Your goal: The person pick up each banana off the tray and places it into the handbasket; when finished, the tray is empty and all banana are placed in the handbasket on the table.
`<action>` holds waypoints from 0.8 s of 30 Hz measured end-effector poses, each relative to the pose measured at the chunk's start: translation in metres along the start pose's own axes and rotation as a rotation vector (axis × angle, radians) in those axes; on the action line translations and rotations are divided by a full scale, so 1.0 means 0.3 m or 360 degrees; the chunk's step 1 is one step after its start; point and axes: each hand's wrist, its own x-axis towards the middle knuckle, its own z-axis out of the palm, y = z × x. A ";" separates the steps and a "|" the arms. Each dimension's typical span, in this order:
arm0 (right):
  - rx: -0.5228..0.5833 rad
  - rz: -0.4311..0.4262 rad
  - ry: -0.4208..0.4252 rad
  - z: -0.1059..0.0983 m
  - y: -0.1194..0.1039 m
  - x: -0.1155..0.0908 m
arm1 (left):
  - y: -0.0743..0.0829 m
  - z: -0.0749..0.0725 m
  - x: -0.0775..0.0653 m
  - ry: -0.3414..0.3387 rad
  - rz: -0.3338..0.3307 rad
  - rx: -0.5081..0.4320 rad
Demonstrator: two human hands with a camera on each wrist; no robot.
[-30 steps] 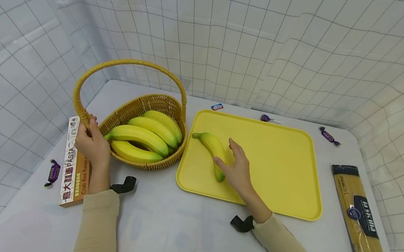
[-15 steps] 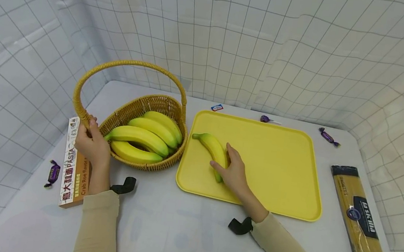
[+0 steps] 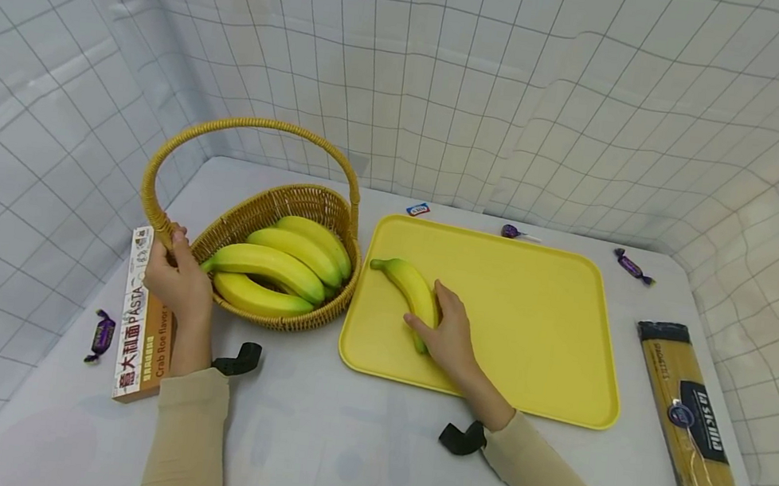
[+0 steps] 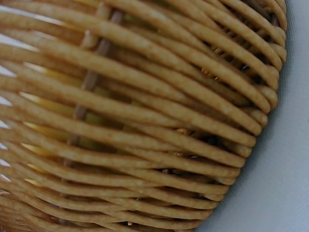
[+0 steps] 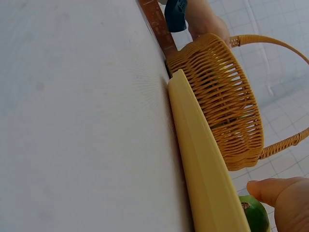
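Observation:
My left hand (image 3: 182, 277) grips the base of the wicker basket's handle (image 3: 259, 124). Several yellow bananas (image 3: 272, 263) lie inside the basket (image 3: 297, 194), and its woven side (image 4: 145, 106) fills the left wrist view. A single banana (image 3: 408, 281) rests on the yellow tray (image 3: 533, 315), green stem toward the basket. Around that banana's lower half is my right hand (image 3: 451, 337), its thumb across to the left side and its fingers along the right. In the right wrist view, the thumb (image 5: 273, 189) meets the banana's green tip (image 5: 255, 212) just above the tray's edge.
A pasta box (image 3: 147, 328) lies left of the basket, with a purple-wrapped candy (image 3: 102, 337) beyond it. Behind the tray are a small packet (image 3: 418, 209) and a lollipop (image 3: 512, 231). Another wrapped candy (image 3: 632, 266) and a spaghetti pack (image 3: 690, 422) lie to the right.
My right hand has moved slightly left and closed in on the banana on the tray. My left hand, the basket and the banana have stayed in place.

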 end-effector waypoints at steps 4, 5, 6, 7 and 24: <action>-0.0030 -0.0031 0.0017 0.006 0.005 0.000 | -0.001 -0.001 -0.001 -0.0001 -0.0009 0.0000; -0.0033 -0.0035 0.0019 0.007 0.006 0.000 | -0.001 -0.001 -0.001 -0.0002 -0.0011 0.0001; -0.0034 -0.0039 0.0021 0.007 0.008 0.000 | -0.001 -0.001 -0.001 -0.0004 -0.0018 0.0001; -0.0032 -0.0042 0.0024 0.008 0.008 0.000 | -0.001 -0.001 0.000 -0.0004 -0.0021 0.0004; 0.0011 -0.0050 0.0144 0.010 0.019 0.003 | 0.000 0.002 0.000 0.0003 0.0008 0.0027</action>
